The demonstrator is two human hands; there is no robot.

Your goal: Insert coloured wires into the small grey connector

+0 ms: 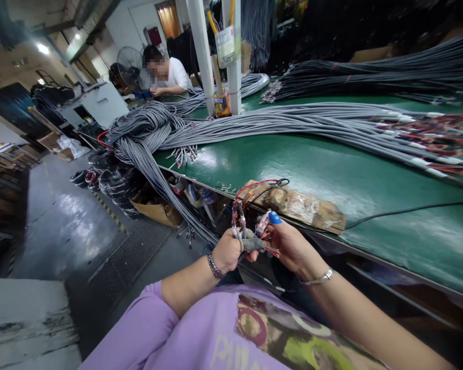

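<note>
My left hand point(231, 249), with finger covers on some fingers, is closed around several grey cable ends. Their stripped wires point(238, 208) stick up above the fist. To its right, my right hand point(287, 244) pinches a small white piece point(263, 222), perhaps a connector or a cable end, with a blue-wrapped thumb. Thin coloured wires point(270, 250) spread between the two hands. Just beyond them, a worn piece of wood or cardboard point(293, 203) lies at the table edge, with red and black leads point(260, 184) beside it.
Grey cables point(278, 121) run across the green table point(216, 164) and hang over its near edge at left. Dark cable bundles point(355, 77) lie farther back. A white post point(200, 51) rises from the table. Another person point(173, 74) sits beyond. Boxes and wrapped coils point(118, 182) stand on the floor.
</note>
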